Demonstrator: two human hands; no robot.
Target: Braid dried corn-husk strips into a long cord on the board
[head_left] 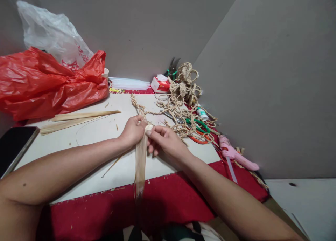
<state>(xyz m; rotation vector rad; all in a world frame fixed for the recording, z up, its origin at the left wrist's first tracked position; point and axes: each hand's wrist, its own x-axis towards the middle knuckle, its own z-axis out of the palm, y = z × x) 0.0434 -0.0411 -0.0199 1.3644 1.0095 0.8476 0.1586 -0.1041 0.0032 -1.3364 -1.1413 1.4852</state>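
My left hand (133, 130) pinches a dried plant-fibre strip (141, 160) near its upper end, where it meets a twisted fibre cord (138, 107). The wide, pale strip hangs down over the board's front edge. Close beside it, my right hand (165, 139) is closed, thumb and forefinger on a pale folded piece of the strip. The cord runs away from my fingers across the white board and also toward a tangle of cord (181, 111) on the right. The exact join between strip and cord is partly hidden by my fingers.
Left lie loose strips (78, 122), a phone (15, 146) and a red plastic bag (52, 83). Behind stand clear glue sticks (130, 83) and a tissue box (160, 84). Right are green-handled scissors (198, 123), orange handles (201, 137) and a pink glue gun (236, 155). Grey walls enclose the back.
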